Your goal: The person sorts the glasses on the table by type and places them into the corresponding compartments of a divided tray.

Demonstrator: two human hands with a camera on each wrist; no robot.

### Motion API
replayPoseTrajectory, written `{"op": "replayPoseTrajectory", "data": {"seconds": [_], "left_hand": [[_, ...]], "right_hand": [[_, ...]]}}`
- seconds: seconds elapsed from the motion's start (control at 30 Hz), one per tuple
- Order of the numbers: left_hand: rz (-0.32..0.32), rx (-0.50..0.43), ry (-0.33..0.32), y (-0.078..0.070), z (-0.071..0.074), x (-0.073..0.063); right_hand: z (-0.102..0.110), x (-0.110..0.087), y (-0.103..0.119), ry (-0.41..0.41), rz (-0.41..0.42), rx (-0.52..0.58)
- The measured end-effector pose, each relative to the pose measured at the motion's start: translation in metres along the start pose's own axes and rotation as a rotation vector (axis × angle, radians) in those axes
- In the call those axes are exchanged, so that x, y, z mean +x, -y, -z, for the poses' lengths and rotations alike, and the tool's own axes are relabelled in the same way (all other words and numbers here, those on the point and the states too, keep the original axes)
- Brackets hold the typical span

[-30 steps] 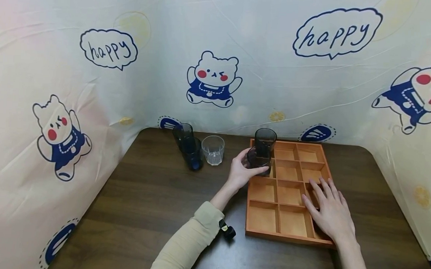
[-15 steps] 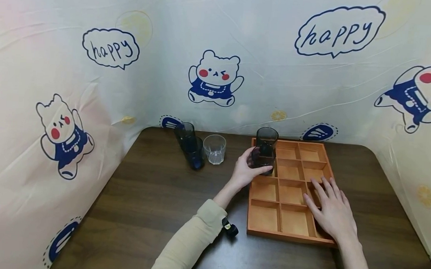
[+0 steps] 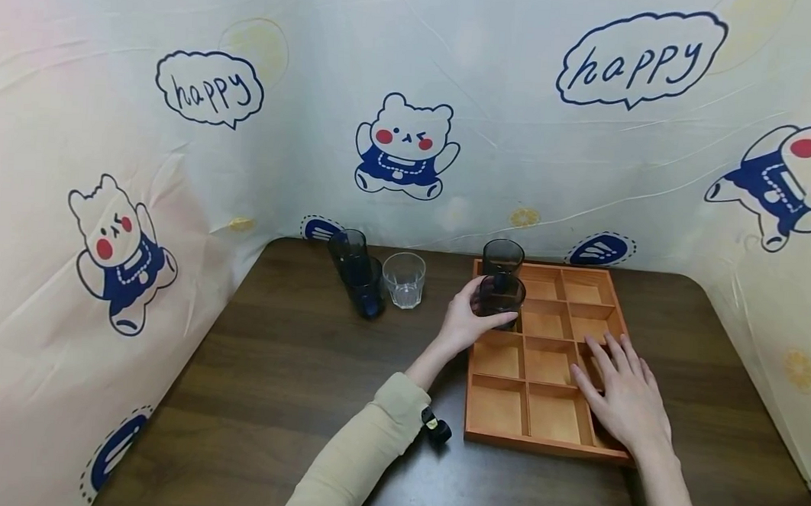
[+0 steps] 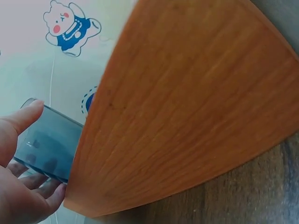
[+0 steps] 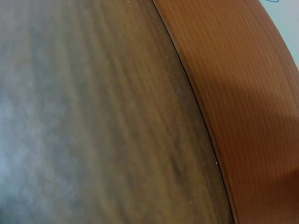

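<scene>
My left hand (image 3: 462,317) grips a dark tinted glass (image 3: 502,295) at the left column of the wooden compartment tray (image 3: 547,447), second row from the back. In the left wrist view, the thumb and fingers of the left hand (image 4: 23,182) curl round the bluish glass (image 4: 49,142), beyond the tray's side wall (image 4: 187,102). Right behind it, another dark glass (image 3: 503,252) stands in the back-left compartment. My right hand (image 3: 625,394) rests with spread fingers over the tray's right side, near its front corner. The right wrist view shows only the tray's wall (image 5: 233,93) and tabletop.
On the brown table (image 3: 288,384), left of the tray, stand a clear glass (image 3: 404,281) and dark blue glasses (image 3: 356,272) that overlap in the head view. A patterned curtain (image 3: 279,162) encloses the table's back and sides.
My left hand has shifted the dark glass slightly right over its compartment, and its rim shows rounder now. The right hand stays on the tray. The head view has shifted a little.
</scene>
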State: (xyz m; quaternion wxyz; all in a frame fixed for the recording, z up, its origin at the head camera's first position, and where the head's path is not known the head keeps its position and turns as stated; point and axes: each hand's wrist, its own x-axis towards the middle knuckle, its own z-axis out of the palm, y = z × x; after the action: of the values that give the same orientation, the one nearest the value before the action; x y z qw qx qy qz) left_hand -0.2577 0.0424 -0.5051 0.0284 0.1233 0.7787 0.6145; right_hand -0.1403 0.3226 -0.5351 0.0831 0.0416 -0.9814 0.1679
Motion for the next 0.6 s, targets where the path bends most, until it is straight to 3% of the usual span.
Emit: {"op": "replayPoseTrajectory", "data": {"seconds": [0.27,0.6], "left_hand": [[-0.014,0.015,0.012,0.0025,-0.0036,0.0019],[-0.036,-0.049,0.094,0.0084,0.0051,-0.0046]], "right_hand": [[-0.0016,0.0007,0.0000,0.018,-0.017,-0.008],[-0.0017,0.0003,-0.0006,0.006,-0.012,-0.013]]}}
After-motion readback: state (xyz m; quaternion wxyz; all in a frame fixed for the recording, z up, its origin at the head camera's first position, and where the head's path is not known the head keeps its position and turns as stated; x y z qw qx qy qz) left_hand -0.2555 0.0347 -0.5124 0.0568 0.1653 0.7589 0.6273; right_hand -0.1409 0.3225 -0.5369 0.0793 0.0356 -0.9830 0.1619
